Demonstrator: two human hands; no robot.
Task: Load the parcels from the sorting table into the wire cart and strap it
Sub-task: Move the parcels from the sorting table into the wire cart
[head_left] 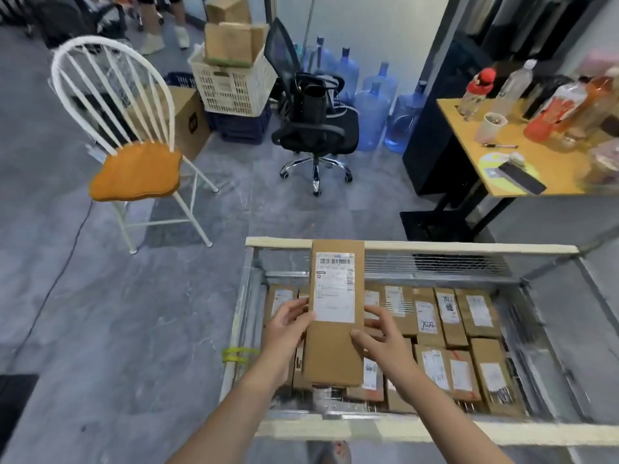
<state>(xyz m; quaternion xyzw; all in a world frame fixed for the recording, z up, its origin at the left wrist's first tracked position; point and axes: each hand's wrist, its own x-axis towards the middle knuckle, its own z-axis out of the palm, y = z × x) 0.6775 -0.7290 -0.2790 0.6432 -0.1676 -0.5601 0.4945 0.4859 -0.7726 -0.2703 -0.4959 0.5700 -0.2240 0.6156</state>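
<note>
I hold a long brown cardboard parcel (336,349) with a white shipping label over the wire cart (412,246). My left hand (286,324) grips its left edge, thumb on the label. My right hand (380,339) grips its right edge, fingers curled round the side. Inside the cart lie several labelled brown parcels (479,313) packed side by side in rows. A yellow strap (236,354) is tied on the cart's left frame.
A white chair (134,162) with an orange cushion stands on the floor to the left. A black office chair (315,128), water jugs (371,118) and stacked crates with boxes (234,85) stand behind. A wooden table (475,162) with bottles is at the right.
</note>
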